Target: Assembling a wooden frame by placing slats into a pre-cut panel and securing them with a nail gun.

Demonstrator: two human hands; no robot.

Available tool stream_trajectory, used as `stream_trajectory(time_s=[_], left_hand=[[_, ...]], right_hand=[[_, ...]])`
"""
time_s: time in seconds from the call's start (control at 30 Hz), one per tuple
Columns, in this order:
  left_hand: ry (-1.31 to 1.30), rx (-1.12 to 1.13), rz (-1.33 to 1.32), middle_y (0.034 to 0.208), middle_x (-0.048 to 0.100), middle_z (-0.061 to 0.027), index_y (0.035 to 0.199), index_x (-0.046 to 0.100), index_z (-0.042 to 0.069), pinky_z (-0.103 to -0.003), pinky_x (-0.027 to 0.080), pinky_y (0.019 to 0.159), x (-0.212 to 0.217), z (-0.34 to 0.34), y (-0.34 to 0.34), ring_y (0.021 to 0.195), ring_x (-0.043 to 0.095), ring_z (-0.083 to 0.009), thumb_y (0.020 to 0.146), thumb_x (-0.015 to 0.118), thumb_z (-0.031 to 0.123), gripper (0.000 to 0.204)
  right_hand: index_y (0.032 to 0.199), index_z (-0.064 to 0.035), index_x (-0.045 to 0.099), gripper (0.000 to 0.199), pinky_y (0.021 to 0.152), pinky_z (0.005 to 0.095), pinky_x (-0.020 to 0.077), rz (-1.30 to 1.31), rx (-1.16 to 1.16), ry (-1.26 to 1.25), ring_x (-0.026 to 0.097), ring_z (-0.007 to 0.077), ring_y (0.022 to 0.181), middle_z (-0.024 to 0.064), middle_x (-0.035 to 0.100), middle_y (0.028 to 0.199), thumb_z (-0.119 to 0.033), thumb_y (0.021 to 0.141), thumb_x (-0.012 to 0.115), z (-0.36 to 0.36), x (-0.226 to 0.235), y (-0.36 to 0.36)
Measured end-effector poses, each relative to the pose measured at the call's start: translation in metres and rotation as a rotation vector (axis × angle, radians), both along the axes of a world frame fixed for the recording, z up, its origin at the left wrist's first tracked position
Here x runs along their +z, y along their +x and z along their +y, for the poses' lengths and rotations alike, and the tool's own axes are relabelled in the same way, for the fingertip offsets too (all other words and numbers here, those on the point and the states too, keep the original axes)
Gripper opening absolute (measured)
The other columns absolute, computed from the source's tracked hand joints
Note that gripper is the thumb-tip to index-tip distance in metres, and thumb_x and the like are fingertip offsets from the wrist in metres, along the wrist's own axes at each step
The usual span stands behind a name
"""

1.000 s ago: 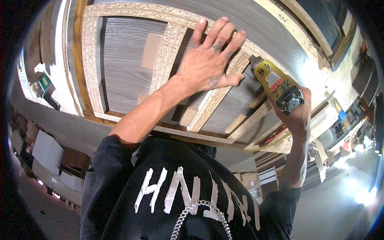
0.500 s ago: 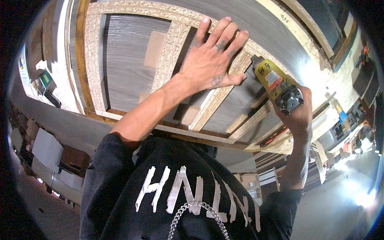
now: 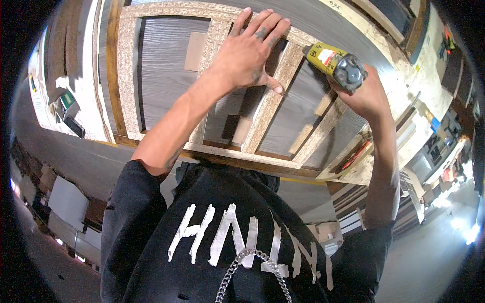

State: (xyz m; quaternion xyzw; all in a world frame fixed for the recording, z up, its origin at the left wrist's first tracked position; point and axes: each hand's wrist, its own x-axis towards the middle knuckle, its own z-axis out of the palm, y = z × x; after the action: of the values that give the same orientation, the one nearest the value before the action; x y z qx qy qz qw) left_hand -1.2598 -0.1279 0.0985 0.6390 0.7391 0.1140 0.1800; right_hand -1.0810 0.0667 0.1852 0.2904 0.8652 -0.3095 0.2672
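My left hand lies spread over the far rail of a chipboard frame, its thumb beside a slanting crosspiece. My right hand grips a yellow air nail gun with a dark rounded cap. The gun's nose points left and touches or nearly touches the frame, close to the far end of that crosspiece; the exact contact is hard to make out. Under the frame is a grey wood-grain panel, showing between the strips. Small chipboard blocks lie beside another crosspiece.
A brown wooden strip edges the frame's left side. On the pale bench at left lie a green-topped box and a dark flat object. A red-handled tool and a pale hose sit at the right near edge.
Both hands have shifted a little left in the picture, and the nail gun's nose has come up to the frame's far rail. My left hand stays spread on the frame.
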Motion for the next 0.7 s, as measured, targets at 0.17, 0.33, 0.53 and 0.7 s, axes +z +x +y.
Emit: stream_trajectory(time_s=[0.17, 0.33, 0.53, 0.7], left_hand=[[-0.024, -0.061, -0.022, 0.152, 0.029, -0.0235, 0.151, 0.021, -0.003, -0.055, 0.008, 0.12, -0.005, 0.004, -0.002, 0.146, 0.018, -0.0383, 0.061, 0.064, 0.083, 0.133], [0.091, -0.021, -0.082, 0.148, 0.033, -0.0248, 0.148, 0.026, -0.004, -0.055, 0.009, 0.119, -0.004, 0.005, 0.001, 0.143, 0.023, -0.0393, 0.06, 0.065, 0.082, 0.13], [0.1, -0.019, -0.041, 0.147, 0.032, -0.0251, 0.148, 0.025, -0.004, -0.056, 0.01, 0.119, -0.007, 0.004, 0.003, 0.143, 0.023, -0.04, 0.061, 0.065, 0.081, 0.128], [0.094, -0.018, -0.063, 0.147, 0.032, -0.025, 0.148, 0.024, -0.004, -0.056, 0.01, 0.119, -0.008, 0.003, 0.003, 0.143, 0.022, -0.0404, 0.061, 0.068, 0.079, 0.128]], right_hand=[[0.108, 0.0032, 0.062, 0.052, 0.089, 0.0453, 0.0512, 0.172, 0.099, 0.142, 0.063, 0.0429, 0.097, 0.0272, 0.066, 0.102, -0.033, 0.073, 0.073, 0.001, -0.02, 0.018], [0.117, -0.0028, 0.062, 0.048, 0.092, 0.0419, 0.0511, 0.0, -0.013, 0.129, 0.065, 0.0342, 0.099, 0.0198, 0.068, 0.105, -0.033, 0.082, 0.072, 0.001, -0.015, 0.01], [0.117, -0.0019, 0.062, 0.047, 0.093, 0.0416, 0.0514, 0.026, 0.096, 0.162, 0.065, 0.0343, 0.102, 0.0198, 0.068, 0.108, -0.031, 0.082, 0.073, 0.0, -0.014, 0.007], [0.116, -0.0014, 0.063, 0.048, 0.093, 0.0412, 0.0518, 0.034, 0.087, 0.174, 0.066, 0.0337, 0.101, 0.0196, 0.068, 0.108, -0.033, 0.082, 0.074, -0.005, -0.011, 0.008]])
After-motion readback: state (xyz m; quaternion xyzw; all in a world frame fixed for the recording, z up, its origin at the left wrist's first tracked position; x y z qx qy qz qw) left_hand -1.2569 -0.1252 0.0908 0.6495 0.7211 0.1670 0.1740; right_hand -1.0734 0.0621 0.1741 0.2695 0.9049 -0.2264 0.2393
